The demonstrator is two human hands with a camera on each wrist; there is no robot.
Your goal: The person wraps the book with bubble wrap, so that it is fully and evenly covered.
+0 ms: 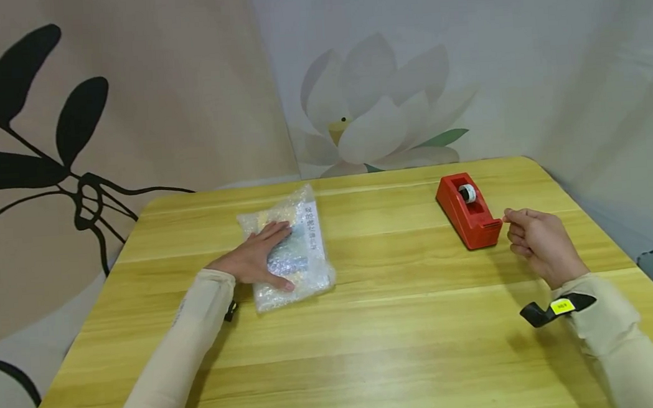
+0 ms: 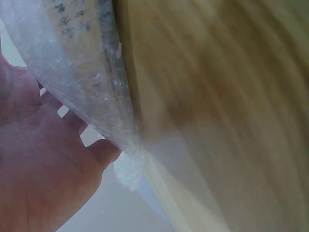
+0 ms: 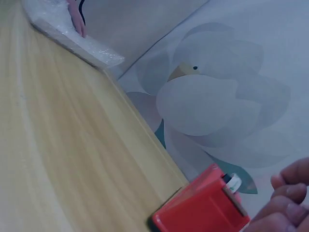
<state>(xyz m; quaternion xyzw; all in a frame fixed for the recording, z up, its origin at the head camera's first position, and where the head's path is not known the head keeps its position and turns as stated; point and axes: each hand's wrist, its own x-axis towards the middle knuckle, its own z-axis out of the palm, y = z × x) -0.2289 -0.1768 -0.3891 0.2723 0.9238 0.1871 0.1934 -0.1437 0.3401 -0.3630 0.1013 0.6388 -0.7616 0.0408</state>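
Observation:
On the left half of the table lies a flat book-like item in bubble wrap [image 1: 298, 255], with printed characters along its right side. My left hand [image 1: 262, 255] rests on top of it with fingers and thumb spread; in the left wrist view the palm [image 2: 43, 145] is beside the wrapped edge. A red tape dispenser [image 1: 473, 220] stands at the right, holding a small tape roll [image 1: 468, 193]. At its front cutting edge my right hand [image 1: 542, 244] pinches the tape's end between thumb and forefinger, the other fingers curled. The tape itself hardly shows.
The wooden table [image 1: 391, 337] has rounded far corners. Behind it hangs a pale cloth backdrop [image 1: 196, 87] printed with dark leaves and a large flower. A black wrist camera strap [image 1: 557, 308] sits on the right sleeve.

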